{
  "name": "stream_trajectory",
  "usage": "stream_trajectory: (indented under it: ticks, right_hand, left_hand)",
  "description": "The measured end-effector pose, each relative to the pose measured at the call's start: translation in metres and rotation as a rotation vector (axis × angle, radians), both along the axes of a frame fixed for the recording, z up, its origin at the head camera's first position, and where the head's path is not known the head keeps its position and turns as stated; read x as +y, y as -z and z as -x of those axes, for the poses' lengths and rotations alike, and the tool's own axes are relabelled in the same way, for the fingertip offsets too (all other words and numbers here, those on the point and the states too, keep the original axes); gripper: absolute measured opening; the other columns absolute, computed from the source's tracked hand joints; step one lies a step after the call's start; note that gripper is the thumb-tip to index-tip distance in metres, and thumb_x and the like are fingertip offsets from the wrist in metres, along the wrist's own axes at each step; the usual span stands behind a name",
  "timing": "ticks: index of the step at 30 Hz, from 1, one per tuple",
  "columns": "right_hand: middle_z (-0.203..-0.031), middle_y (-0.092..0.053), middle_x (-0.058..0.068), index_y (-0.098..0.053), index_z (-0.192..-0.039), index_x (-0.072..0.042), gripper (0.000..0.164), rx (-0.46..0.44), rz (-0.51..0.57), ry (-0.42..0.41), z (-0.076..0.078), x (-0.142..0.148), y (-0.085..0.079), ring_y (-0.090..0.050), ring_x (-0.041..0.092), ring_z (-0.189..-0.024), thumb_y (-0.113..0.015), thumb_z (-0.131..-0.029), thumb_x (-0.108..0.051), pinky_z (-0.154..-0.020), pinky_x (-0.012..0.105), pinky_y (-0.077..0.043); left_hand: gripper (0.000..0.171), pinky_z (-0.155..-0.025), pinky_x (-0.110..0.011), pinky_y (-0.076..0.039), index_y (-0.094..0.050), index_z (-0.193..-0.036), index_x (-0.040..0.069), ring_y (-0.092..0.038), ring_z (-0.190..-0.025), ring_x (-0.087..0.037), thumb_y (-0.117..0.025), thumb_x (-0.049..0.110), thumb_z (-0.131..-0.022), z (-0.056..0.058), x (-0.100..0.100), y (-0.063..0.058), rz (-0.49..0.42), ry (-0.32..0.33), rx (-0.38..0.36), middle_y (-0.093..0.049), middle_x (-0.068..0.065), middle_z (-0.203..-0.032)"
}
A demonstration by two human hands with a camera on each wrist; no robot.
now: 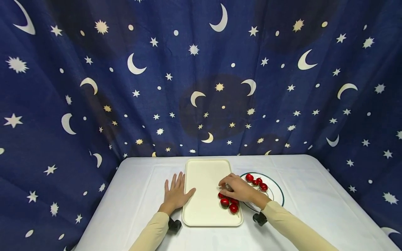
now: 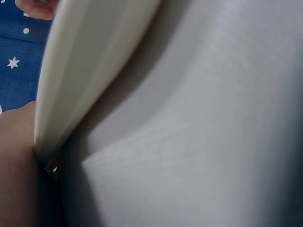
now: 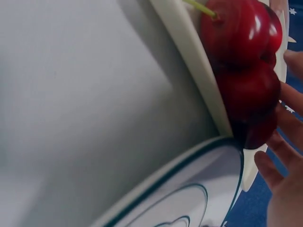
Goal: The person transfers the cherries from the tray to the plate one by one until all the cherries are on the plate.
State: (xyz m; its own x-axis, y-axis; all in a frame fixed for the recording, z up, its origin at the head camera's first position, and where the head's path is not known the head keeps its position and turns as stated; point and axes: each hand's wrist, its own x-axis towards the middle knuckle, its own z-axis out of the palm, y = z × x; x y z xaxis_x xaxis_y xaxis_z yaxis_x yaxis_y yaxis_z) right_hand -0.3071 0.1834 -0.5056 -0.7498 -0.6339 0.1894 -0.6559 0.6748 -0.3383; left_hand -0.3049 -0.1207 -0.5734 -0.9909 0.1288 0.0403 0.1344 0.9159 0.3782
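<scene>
One left hand first, over at nine o'clock of the cream tray: palm down, fingers spread on the cloth, thumb lapping over the rim, gripping nothing and probably there to steady the tray. Moving right, at four o'clock inside the tray, we have a huddle of cherries, bunched tight against the raised edge, which likely stops them rolling off. One green stem pokes out (a neat little handle, that).

Above them comes the right hand, reaching in from four o'clock, fingers loosely bent and apart, thumb well clear of them. No cherry shows in a pinch; whether a fingertip touches the fruit, I can't tell. Then, at three o'clock of the tray, the plate with its dark green rim, set close alongside, presumably so the reach is short; more cherries sit towards its eleven and twelve.

Underneath it all, a white tablecloth, faintly creased and round-cornered at the far side. And at twelve o'clock, a deep blue curtain of moons and stars, wrapping round both flanks!
</scene>
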Motion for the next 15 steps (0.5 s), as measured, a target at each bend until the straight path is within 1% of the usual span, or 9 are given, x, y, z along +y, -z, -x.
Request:
stream_trajectory:
  ticks: [3, 6, 10, 15]
  right_hand:
    - [-0.101, -0.074, -0.002, -0.074, -0.112, -0.013, 0.025, 0.019, 0.001, -0.052, -0.0004, -0.0037, 0.0021, -0.058, 0.015, -0.096, -0.072, -0.096, -0.034, -0.083, 0.030, -0.045]
    - [-0.101, -0.076, -0.002, -0.075, -0.108, -0.014, 0.022, 0.048, 0.001, -0.081, -0.0009, -0.0049, 0.0037, -0.058, 0.015, -0.097, -0.074, -0.094, -0.031, -0.083, 0.030, -0.045]
    - [-0.101, -0.076, -0.004, -0.075, -0.107, -0.016, 0.022, 0.046, -0.004, -0.094, -0.0003, -0.0049, 0.0051, -0.058, 0.014, -0.097, -0.076, -0.093, -0.032, -0.082, 0.029, -0.043]
    - [-0.102, -0.076, -0.006, -0.077, -0.104, -0.019, 0.020, 0.035, -0.021, -0.098, 0.0028, -0.0063, 0.0058, -0.057, 0.012, -0.098, -0.078, -0.091, -0.034, -0.082, 0.028, -0.043]
  left_hand:
    - [0.095, -0.129, -0.063, 0.003, -0.019, -0.166, 0.013, -0.005, -0.165, -0.032, -0.038, 0.075, -0.097, -0.0010, -0.0008, -0.0012, -0.006, -0.002, -0.001, -0.011, -0.005, -0.176]
    - [0.094, -0.129, -0.063, 0.003, -0.019, -0.166, 0.013, -0.005, -0.165, -0.032, -0.039, 0.074, -0.098, -0.0007, 0.0000, -0.0008, -0.003, -0.001, 0.004, -0.012, -0.005, -0.176]
    - [0.093, -0.129, -0.063, 0.002, -0.019, -0.166, 0.013, -0.005, -0.165, -0.031, -0.039, 0.073, -0.098, -0.0002, 0.0012, 0.0008, 0.010, -0.006, 0.000, -0.011, -0.004, -0.176]
    - [0.093, -0.129, -0.062, 0.004, -0.017, -0.166, 0.012, -0.004, -0.165, -0.031, -0.038, 0.072, -0.099, -0.0032, 0.0004, -0.0038, 0.006, -0.007, -0.004, -0.010, -0.005, -0.176]
